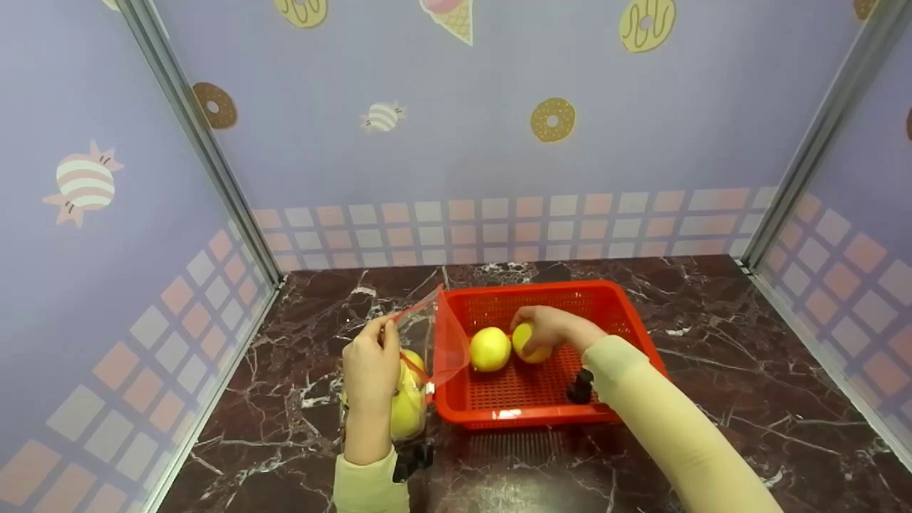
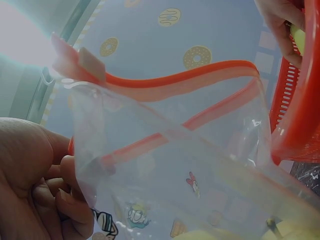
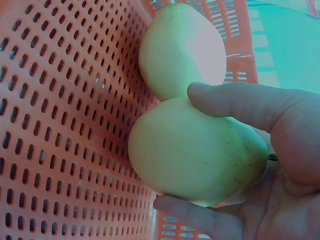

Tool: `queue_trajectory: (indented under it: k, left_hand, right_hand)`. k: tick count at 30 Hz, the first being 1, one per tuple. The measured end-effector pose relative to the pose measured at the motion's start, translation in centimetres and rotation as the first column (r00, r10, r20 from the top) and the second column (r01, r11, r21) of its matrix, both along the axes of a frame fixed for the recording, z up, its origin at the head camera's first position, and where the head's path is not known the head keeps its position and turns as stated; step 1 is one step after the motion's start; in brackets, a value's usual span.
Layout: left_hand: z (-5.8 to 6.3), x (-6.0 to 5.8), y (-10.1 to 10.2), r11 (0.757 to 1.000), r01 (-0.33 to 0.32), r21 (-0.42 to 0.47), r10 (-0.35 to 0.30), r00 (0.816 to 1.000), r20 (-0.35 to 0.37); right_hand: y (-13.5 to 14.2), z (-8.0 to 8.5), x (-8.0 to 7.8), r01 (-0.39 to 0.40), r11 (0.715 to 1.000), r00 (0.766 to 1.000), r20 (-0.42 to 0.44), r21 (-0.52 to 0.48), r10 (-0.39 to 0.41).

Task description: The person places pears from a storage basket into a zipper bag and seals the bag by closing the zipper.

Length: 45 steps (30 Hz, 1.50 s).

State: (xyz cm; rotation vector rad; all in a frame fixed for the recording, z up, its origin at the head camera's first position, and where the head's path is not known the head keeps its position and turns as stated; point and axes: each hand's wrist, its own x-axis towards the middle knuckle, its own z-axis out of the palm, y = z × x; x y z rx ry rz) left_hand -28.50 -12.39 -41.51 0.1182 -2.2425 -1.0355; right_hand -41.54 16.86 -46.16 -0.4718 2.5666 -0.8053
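Note:
My left hand [image 1: 372,367] pinches the rim of a clear zip bag [image 2: 145,130] with a red zip strip. The bag's mouth gapes apart, and yellow pears [image 1: 407,412] fill its lower part. Inside the red plastic basket [image 1: 527,417], my right hand [image 1: 552,331] grips a yellow pear [image 3: 195,150], thumb on one side and fingers on the other. A second pear [image 1: 490,349] lies in the basket right beside the gripped one. In the left wrist view the right hand [image 2: 282,25] shows at the top right corner.
The bag stands against the basket's left side, its upper edge overlapping the basket rim. Both are on a dark marbled tabletop [image 1: 734,399]. Patterned panels [image 1: 463,142] enclose the table at the back, left and right, with metal posts [image 1: 791,149] at the corners.

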Motion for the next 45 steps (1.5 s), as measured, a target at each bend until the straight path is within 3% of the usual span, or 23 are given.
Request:
queue_trajectory:
  k: [18,23,34,45]
  left_hand:
    - [0.0,0.0,0.1,1.000,-0.007,-0.013,0.006,1.000,-0.018]
    - [0.0,-0.1,0.1,1.000,-0.010,-0.015,0.010,1.000,-0.019]
    - [0.0,0.0,0.1,1.000,-0.013,-0.008,0.013,1.000,0.008]
    - [0.2,0.2,0.1,1.000,-0.002,0.002,0.002,1.000,0.011]
  right_hand:
    - [1.1,1.9,0.3,0.050,0.990,0.999,-0.015,-0.136,-0.052]
    - [1.2,2.6,0.6,0.081,0.977,0.997,0.015,-0.197,-0.080]
    - [1.1,3.2,1.4,0.148,0.933,0.989,0.048,-0.328,-0.140]
    - [0.6,3.6,2.4,0.223,0.846,0.974,0.089,-0.485,-0.206]
